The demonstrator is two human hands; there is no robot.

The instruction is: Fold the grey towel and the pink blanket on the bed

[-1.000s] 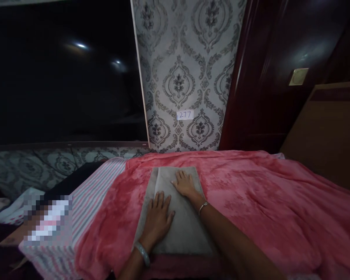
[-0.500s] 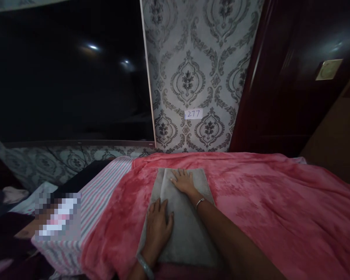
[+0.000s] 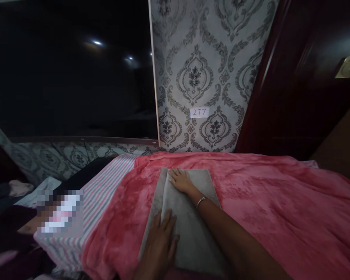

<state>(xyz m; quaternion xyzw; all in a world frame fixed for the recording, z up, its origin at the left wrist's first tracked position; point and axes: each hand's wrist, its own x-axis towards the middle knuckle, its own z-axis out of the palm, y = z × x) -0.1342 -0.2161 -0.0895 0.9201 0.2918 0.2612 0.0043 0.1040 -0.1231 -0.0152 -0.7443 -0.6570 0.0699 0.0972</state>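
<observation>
A grey folded towel (image 3: 189, 225) lies lengthwise on a pink fleece blanket (image 3: 265, 202) that covers the bed. My left hand (image 3: 160, 245) rests flat on the towel's near left part, fingers stretched out along the fold line. My right hand (image 3: 179, 179) lies flat on the towel's far end, fingers spread and pointing left; a thin bracelet (image 3: 200, 201) sits on that wrist. Neither hand holds anything. A narrow lower layer of the towel shows along its left edge.
A striped sheet (image 3: 105, 186) shows at the blanket's left edge, with dark clothes (image 3: 84, 175) beyond. A large dark screen (image 3: 70, 77) hangs on the patterned wallpaper (image 3: 204, 70), which bears a label reading 277 (image 3: 199, 112). A dark wooden door (image 3: 303, 77) stands at right.
My left hand has slid toward me along the towel, so its wrist and bangle are now out of view. My right hand has shifted slightly left at the far end. The view moved a little.
</observation>
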